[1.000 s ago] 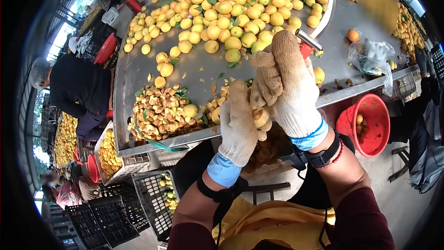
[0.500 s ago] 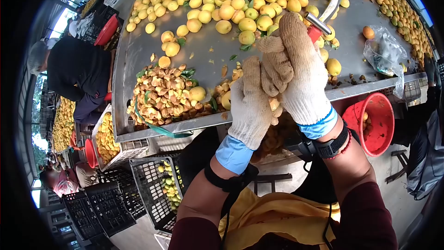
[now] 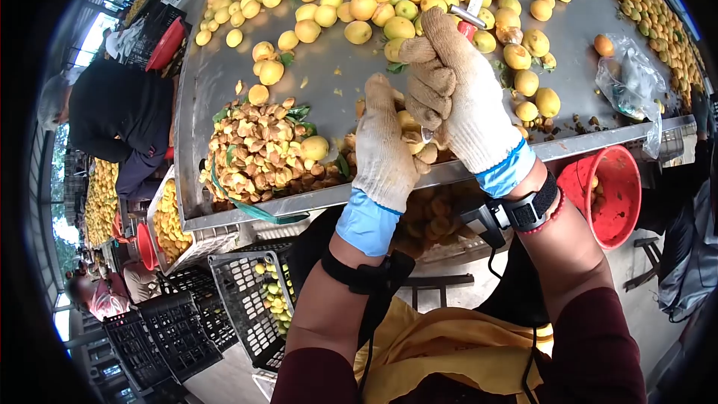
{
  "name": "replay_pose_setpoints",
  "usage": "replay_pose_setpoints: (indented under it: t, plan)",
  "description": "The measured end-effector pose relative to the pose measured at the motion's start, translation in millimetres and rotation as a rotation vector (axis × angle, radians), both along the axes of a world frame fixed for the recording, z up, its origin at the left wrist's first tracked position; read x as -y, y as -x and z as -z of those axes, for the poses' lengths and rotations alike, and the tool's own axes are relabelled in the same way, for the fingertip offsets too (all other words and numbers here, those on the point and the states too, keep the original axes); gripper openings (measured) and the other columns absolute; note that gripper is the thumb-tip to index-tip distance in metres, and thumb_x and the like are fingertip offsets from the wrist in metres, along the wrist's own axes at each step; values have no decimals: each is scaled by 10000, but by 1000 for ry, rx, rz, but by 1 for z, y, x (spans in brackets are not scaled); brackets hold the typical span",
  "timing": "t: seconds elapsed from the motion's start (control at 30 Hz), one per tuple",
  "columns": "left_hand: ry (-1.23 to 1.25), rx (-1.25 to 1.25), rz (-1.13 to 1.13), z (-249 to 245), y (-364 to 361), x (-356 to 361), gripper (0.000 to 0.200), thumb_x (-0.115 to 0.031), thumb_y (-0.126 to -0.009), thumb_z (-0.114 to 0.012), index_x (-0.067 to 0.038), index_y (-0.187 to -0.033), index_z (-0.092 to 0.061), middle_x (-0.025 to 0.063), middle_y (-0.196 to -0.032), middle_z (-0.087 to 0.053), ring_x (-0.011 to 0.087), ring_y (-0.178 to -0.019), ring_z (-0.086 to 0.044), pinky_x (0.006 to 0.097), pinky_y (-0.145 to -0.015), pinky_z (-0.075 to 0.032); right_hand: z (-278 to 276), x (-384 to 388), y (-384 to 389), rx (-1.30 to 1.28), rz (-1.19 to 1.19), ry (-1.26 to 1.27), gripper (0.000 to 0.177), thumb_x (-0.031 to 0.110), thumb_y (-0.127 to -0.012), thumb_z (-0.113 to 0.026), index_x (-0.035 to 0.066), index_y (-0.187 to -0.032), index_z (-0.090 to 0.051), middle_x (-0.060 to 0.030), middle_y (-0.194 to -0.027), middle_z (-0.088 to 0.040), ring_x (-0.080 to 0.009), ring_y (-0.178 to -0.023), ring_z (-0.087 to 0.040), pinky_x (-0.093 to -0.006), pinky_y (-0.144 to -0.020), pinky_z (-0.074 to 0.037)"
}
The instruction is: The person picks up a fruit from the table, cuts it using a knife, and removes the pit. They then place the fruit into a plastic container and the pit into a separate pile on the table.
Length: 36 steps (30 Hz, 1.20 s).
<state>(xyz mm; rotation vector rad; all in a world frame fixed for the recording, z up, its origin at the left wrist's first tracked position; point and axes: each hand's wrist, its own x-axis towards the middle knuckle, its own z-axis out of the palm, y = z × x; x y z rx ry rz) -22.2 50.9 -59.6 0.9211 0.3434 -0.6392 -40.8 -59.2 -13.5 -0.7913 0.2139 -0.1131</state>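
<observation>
Both my hands wear white knit gloves with stained fingers and blue cuffs, and they meet over the near edge of the metal table [image 3: 277, 203]. My right hand [image 3: 471, 97] is wrapped round a red-handled knife [image 3: 467, 29]. Its curved blade points up and away, and a small metal tip shows below the fist. My left hand [image 3: 383, 153] is closed around an apricot [image 3: 413, 145], mostly hidden by the fingers, close under that tip. Left of it lies a heap of cut apricot pieces [image 3: 258, 150]. Whole apricots [image 3: 363, 7] spread across the far side.
A clear plastic bag [image 3: 632, 86] lies at the table's right. Below hangs a red bucket [image 3: 617, 202] with fruit inside. A black crate [image 3: 239, 284] with green-yellow fruit stands lower left. Another person [image 3: 120, 116] bends beside the table at left.
Both hands have shifted slightly left, and the right hand with the knife has risen a little. The fruit piece between the hands is now less visible.
</observation>
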Motion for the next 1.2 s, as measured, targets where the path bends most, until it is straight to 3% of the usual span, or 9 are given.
replay_pose_setpoints:
  t: [0.2, 0.3, 0.4, 0.5, 0.63, 0.9, 1.0, 1.03, 1.2]
  plan:
    - [-199, 323, 22, -16, -18, -17, 673, -680, -1025, -452, -36, -978, -641, 104, -773, -674, 173, -514, -608, 285, -369, -481, -5, 9, 6, -51, 32, 275, 350, 379, -993, -670, 33, -981, -719, 21, -598, -545, -77, -462, -484, -237, -432, -383]
    - [-163, 408, 34, -25, -13, -22, 688, -655, -1056, -393, -21, -1015, -657, 102, -817, -679, 170, -569, -639, 286, -391, -503, -20, 4, 14, -22, -78, 859, 281, 265, -934, -744, 7, -1042, -712, 1, -693, -642, -75, -571, -616, -238, -499, -465]
    - [-55, 360, -75, -26, -15, -23, 554, -524, -1101, -416, -18, -1094, -641, 88, -898, -673, 170, -635, -661, 292, -429, -513, 11, -7, 14, 202, 160, 1495, 279, 287, -917, -744, 48, -1054, -701, -179, -782, -706, -320, -727, -729, -384, -622, -549]
    - [-248, 454, 2, -28, -26, -39, 362, -303, -1084, -501, 15, -1194, -637, 118, -1090, -664, 196, -904, -689, 335, -688, -619, 13, 9, 11, 80, 180, 1433, 301, 311, -915, -734, 40, -1039, -688, -262, -845, -681, -437, -801, -698, -451, -659, -557]
    - [-201, 571, -79, -29, -39, -62, 340, -154, -1061, -502, 62, -1308, -591, 179, -1157, -646, 236, -972, -685, 335, -707, -636, 6, 28, 13, -152, 67, 760, 293, 291, -1000, -681, 18, -1104, -684, -27, -846, -701, -49, -556, -537, -220, -502, -449]
    - [-288, 540, 535, -42, 60, -42, 289, -159, -1031, -618, -17, -1277, -667, 94, -1142, -684, 145, -949, -648, 278, -812, -571, -4, 57, 28, -146, 135, 616, 290, 265, -1025, -644, 22, -1178, -688, -55, -842, -714, -67, -503, -536, -208, -470, -441]
    - [-649, 1076, 530, -46, 61, -56, 306, -174, -1015, -643, -3, -1268, -671, 53, -1012, -692, 108, -887, -645, 263, -745, -537, -12, 61, 43, -149, 150, 599, 303, 259, -1029, -641, 23, -1218, -664, -51, -840, -715, -75, -540, -595, -217, -470, -483]
    - [-681, 806, 665, -77, 50, -65, 308, -164, -1020, -627, 9, -1272, -667, 69, -1029, -706, 110, -854, -648, 253, -714, -533, -11, 64, 45, -143, 152, 595, 303, 259, -1029, -641, 23, -1218, -664, -51, -840, -715, -75, -540, -595, -217, -470, -483]
    - [-1125, 1049, 299, -61, -24, -133, 326, -206, -946, -668, -13, -1207, -692, 173, -998, -730, 270, -881, -718, 377, -781, -561, -12, 71, 55, -137, 172, 574, 307, 259, -1027, -648, 15, -1213, -666, -44, -841, -717, -73, -558, -616, -193, -468, -482]
